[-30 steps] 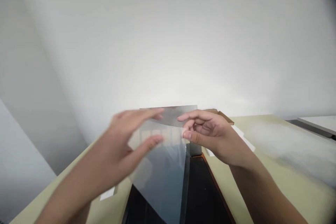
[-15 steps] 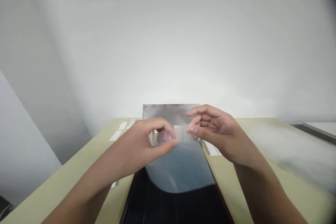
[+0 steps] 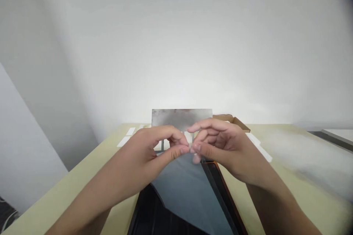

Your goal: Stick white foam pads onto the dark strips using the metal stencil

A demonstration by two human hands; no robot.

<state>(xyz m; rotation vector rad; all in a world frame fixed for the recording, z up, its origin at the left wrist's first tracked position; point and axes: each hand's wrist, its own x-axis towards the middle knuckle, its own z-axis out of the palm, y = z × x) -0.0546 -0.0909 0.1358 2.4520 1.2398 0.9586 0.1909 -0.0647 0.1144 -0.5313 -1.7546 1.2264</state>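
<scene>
L hand point(image 3: 142, 154): thumb & index pinched tight on top edge of clear film point(image 3: 187, 181).
R hand point(image 3: 230, 145): just beside L; thumb closed to curled fingers on same edge, index extended.
Film: slopes from fingertips over blk tray point(image 3: 146, 209), ctr. of table point(image 3: 60, 194).
Bkgd: grey plate point(image 3: 179, 117), brown box point(image 3: 239, 125).

Head camera: worn at head height, directed forward and down.
Left hand point(image 3: 142, 150), right hand point(image 3: 228, 143): seen from behind, at near range, in the lower middle.
Bench point(image 3: 68, 191): looked along from above, toward its far edge.
Wall point(image 3: 182, 44): faced almost squarely; the upper half is filled.
</scene>
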